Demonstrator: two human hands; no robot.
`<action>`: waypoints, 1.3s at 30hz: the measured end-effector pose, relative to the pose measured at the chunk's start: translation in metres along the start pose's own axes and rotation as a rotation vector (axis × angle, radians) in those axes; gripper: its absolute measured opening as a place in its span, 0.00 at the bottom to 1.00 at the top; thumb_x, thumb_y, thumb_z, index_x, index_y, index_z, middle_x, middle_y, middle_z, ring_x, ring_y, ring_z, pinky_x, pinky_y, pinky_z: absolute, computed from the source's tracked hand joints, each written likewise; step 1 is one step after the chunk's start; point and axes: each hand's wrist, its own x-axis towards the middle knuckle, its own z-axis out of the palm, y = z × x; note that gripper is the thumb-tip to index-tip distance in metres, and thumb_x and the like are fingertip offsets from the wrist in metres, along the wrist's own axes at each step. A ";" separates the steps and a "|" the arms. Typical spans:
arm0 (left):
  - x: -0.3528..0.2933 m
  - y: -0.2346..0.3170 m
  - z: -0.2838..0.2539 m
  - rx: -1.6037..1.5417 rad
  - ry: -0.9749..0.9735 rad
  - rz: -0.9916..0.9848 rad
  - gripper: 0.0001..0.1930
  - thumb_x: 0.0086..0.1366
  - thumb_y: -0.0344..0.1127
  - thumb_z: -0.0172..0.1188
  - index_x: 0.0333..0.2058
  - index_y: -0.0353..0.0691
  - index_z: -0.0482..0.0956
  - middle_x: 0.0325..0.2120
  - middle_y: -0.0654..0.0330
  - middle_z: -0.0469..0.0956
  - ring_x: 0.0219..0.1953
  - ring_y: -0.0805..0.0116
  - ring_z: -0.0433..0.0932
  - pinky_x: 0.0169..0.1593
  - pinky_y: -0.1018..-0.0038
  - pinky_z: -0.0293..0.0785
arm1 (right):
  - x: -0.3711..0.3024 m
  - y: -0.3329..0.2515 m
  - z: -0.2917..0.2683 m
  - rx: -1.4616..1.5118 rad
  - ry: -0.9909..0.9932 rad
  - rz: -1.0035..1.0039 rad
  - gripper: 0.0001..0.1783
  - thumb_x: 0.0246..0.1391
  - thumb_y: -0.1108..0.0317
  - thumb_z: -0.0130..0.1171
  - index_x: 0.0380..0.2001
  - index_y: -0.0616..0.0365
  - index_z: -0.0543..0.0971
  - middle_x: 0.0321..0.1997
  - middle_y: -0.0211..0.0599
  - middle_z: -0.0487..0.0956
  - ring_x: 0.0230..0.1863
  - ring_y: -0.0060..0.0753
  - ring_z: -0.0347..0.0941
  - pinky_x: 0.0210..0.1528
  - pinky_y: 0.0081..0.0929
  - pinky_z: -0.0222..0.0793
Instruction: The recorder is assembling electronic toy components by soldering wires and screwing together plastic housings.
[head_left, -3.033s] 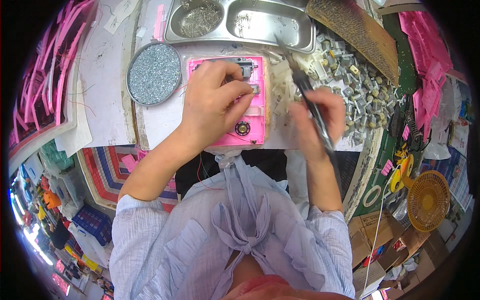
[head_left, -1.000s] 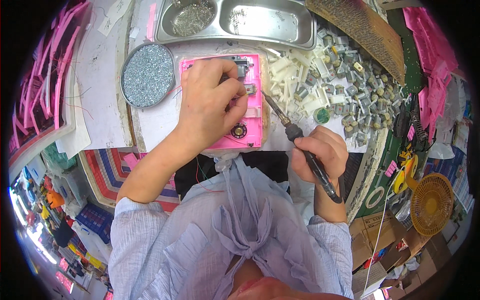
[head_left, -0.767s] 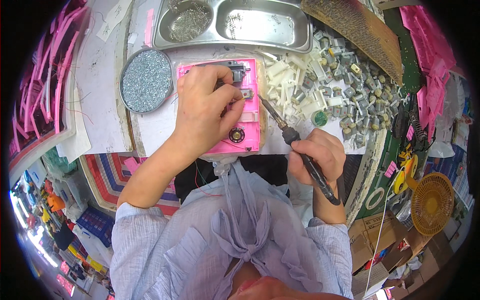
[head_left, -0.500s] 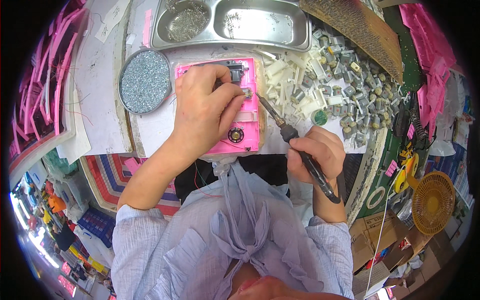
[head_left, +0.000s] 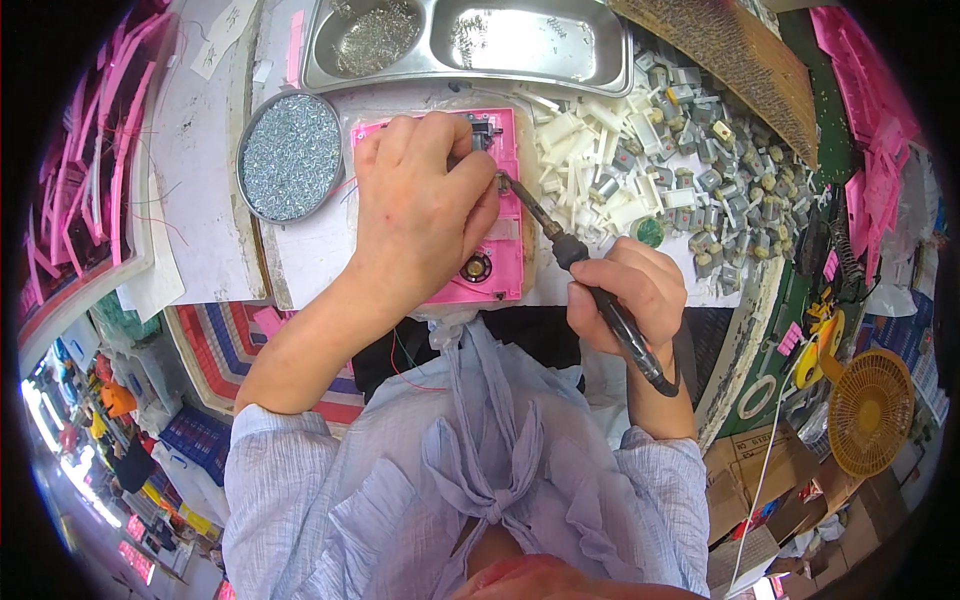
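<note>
A pink plastic housing (head_left: pixel 508 262) lies on the bench in front of me, with a round black part (head_left: pixel 477 266) in its near half. My left hand (head_left: pixel 420 205) rests over the housing and covers much of it. Its thumb and forefinger are pinched together; what is between them is hidden. My right hand (head_left: pixel 635 297) grips a black soldering iron (head_left: pixel 572 252) by the handle, slanting up to the left. The iron's tip meets a small metal part at the housing's right side, close beside my left fingertips.
Left of the housing stands a round dish (head_left: pixel 290 158) of small silvery pieces. A metal tray (head_left: pixel 432 45) with tiny springs sits behind. White plastic parts (head_left: pixel 600 150) and small grey motors (head_left: pixel 735 175) are heaped at right, near a brown board (head_left: pixel 740 65).
The soldering iron's tip has moved left from the housing's right edge onto the small metal part. My left hand has shifted slightly and stays pinched.
</note>
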 end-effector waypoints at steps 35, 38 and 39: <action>0.001 0.005 -0.005 0.042 -0.035 0.015 0.08 0.54 0.35 0.69 0.31 0.45 0.80 0.38 0.60 0.71 0.42 0.58 0.71 0.52 0.58 0.60 | 0.001 -0.005 -0.023 -0.057 0.037 -0.012 0.13 0.45 0.78 0.68 0.36 0.61 0.80 0.16 0.32 0.71 0.14 0.32 0.66 0.17 0.27 0.59; 0.000 0.004 -0.005 0.054 -0.040 0.021 0.10 0.53 0.36 0.70 0.34 0.45 0.80 0.39 0.59 0.72 0.43 0.58 0.72 0.52 0.58 0.60 | 0.002 -0.006 -0.025 -0.071 0.029 -0.011 0.13 0.45 0.78 0.68 0.36 0.61 0.80 0.16 0.32 0.71 0.14 0.32 0.66 0.17 0.27 0.59; -0.001 0.004 -0.006 0.060 -0.042 0.023 0.12 0.52 0.36 0.71 0.35 0.45 0.81 0.39 0.59 0.72 0.43 0.58 0.72 0.52 0.59 0.60 | 0.003 -0.006 -0.024 -0.071 0.034 -0.013 0.13 0.45 0.78 0.68 0.36 0.62 0.80 0.16 0.32 0.71 0.14 0.33 0.66 0.18 0.27 0.59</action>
